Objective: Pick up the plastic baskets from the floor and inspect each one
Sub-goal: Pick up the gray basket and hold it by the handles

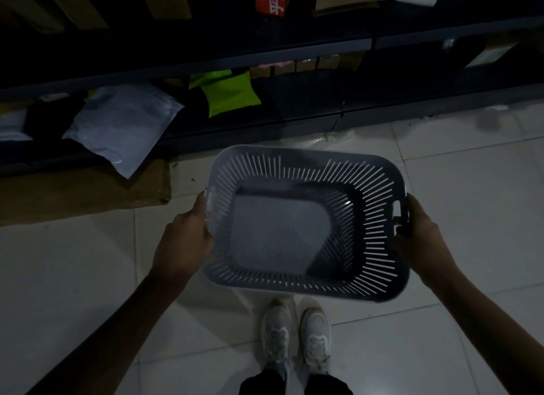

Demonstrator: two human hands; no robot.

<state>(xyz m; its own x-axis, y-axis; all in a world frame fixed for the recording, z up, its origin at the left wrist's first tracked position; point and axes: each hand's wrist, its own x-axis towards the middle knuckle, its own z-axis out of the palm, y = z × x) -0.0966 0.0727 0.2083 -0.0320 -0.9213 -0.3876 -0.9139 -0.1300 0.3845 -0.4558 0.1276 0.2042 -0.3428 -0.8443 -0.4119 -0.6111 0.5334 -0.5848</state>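
Note:
I hold one grey plastic basket [371,188] with slotted walls above the tiled floor, its open top facing me and its inside empty. My left hand [185,241] grips the left handle edge. At the opposite side my right hand [418,238] is closed on the right handle, by the handle cut-out. The basket tilts slightly, its far rim higher in the view. No other basket shows in the head view.
A dark shelf unit [294,56] runs across the top, holding a white parcel bag [123,123], a green bag [229,93] and cardboard boxes. Flattened cardboard [82,191] lies on the floor at left. My white shoes [294,333] stand below the basket on pale tiles.

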